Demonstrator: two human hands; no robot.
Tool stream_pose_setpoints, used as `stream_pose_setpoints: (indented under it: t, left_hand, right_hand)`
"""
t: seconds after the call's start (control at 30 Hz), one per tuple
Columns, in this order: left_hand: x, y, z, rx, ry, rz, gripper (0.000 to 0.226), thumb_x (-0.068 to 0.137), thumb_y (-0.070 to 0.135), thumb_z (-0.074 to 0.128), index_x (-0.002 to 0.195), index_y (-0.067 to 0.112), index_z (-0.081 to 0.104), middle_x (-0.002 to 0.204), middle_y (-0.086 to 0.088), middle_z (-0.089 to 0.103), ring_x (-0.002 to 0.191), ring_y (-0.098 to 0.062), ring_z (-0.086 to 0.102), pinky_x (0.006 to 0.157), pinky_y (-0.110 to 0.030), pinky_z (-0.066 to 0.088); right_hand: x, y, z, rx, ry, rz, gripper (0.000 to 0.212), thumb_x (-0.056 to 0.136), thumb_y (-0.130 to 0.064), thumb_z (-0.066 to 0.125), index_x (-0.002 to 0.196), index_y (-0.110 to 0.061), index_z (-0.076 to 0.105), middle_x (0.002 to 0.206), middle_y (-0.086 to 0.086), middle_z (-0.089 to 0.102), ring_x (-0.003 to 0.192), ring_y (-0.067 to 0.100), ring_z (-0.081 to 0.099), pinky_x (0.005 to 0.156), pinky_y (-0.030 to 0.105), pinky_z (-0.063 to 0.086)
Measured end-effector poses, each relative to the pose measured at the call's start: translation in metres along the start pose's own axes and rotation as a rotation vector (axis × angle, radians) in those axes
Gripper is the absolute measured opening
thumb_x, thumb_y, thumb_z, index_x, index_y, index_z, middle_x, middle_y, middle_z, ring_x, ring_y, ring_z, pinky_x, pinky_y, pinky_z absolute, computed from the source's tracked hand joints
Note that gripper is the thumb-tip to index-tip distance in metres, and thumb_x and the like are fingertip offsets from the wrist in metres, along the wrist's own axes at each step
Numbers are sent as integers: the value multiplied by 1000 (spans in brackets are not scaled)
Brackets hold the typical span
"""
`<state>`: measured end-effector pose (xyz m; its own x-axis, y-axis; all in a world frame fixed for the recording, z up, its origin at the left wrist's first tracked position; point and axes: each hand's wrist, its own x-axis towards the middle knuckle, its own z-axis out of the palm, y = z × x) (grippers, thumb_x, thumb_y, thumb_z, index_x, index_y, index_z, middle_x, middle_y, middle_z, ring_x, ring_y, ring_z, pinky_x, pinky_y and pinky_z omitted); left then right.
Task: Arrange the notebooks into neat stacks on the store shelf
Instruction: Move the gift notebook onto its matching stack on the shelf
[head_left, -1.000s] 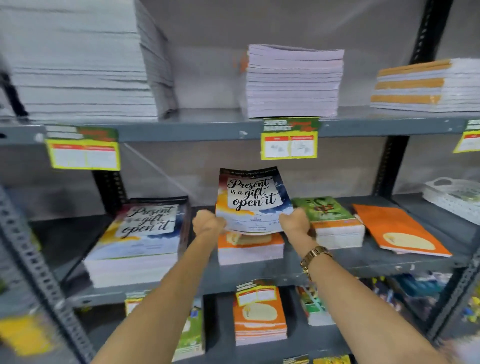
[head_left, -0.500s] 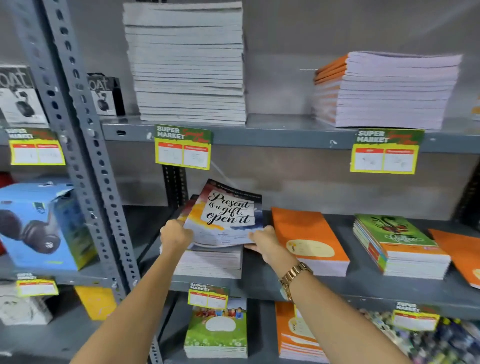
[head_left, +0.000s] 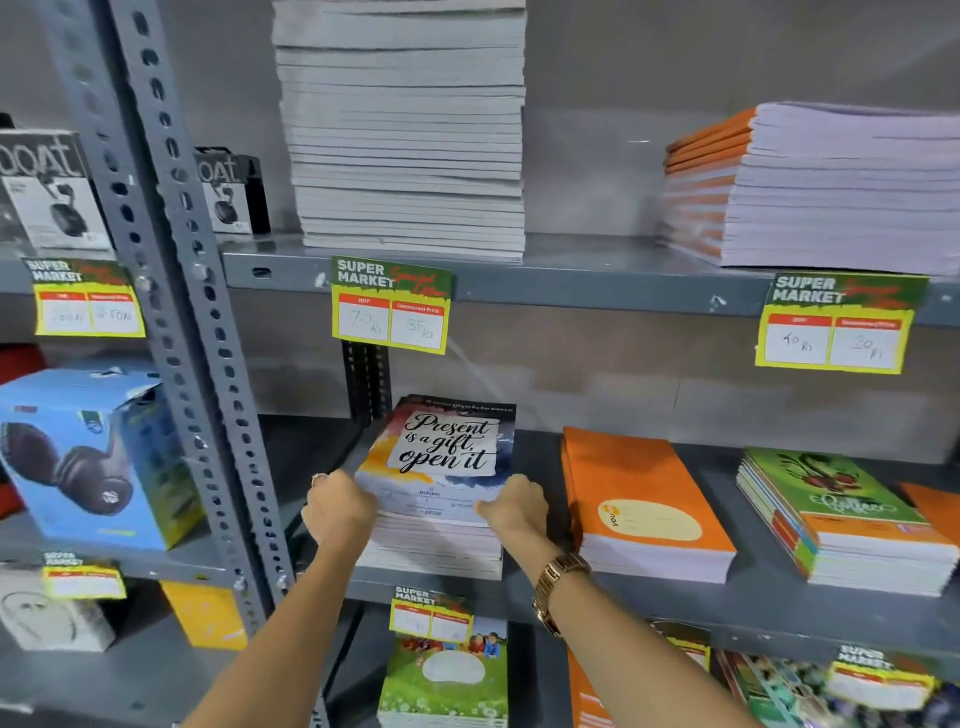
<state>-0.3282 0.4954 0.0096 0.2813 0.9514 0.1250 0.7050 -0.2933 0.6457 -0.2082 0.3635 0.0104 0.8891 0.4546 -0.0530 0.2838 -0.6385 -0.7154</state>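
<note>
Reaching in from the near edge, your two forearms come up to the middle shelf (head_left: 649, 608), a gold watch (head_left: 557, 587) on your right wrist. Your left hand (head_left: 340, 512) is curled against the left near corner of the "Present is a gift, open it" notebook (head_left: 441, 457), and your right hand (head_left: 514, 512) is curled at its right near corner, so both hands are closed on that one cover with the book between them. It lies on top of the matching stack (head_left: 434, 545), which sits at the left end of this shelf, just beside the perforated grey upright (head_left: 197, 364); whether the cover is fully flat or lifted a touch at the near edge, I can't tell.

Just to the right of your right hand sits the orange stack (head_left: 644, 509), and farther right the green-covered stack (head_left: 841, 525), its layers slightly stepped. Below your wrists, on the lower shelf, a grass-green notebook (head_left: 444, 675) shows under a price tag (head_left: 431, 616).

Left of the upright, a blue headphone box (head_left: 88, 457) stands in the neighbouring bay. Farther back and up, the top shelf carries a tall pale stack (head_left: 405, 130) straight above your hands and an orange-spined stack (head_left: 810, 187) to the right, each with a yellow "Super Market" label (head_left: 390, 306) hung on the shelf edge beneath it.
</note>
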Motion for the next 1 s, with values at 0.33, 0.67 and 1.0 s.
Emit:
stream_pose_setpoints:
  t: [0.33,0.67,1.0]
  left_hand:
    - [-32,49,12,95,86,227,31,83,-4,52,113,1,58,123,-20,55,118,-37,46,98,-48,37]
    - [-109,160,77,-103,16,566,23,86,0,51,104,-1,64,110,-24,63,101,-41,58,85,-49,48]
    - [-222,292,181,-277,-259,744,24,91,5,48,110,2,63,113,-23,61,102,-39,58,87,-40,46]
  right_hand:
    - [-4,25,-36,-224,281,-318,41,91,-24,59,128,-10,51,134,10,50,122,26,49,97,32,47]
    - [16,125,-152,-439,540,-297,27,89,-19,59,116,-12,61,120,11,62,111,32,55,91,43,44]
    - [32,286,-294,-531,613,26,24,76,-6,70,100,-5,68,100,19,68,92,39,62,76,44,50]
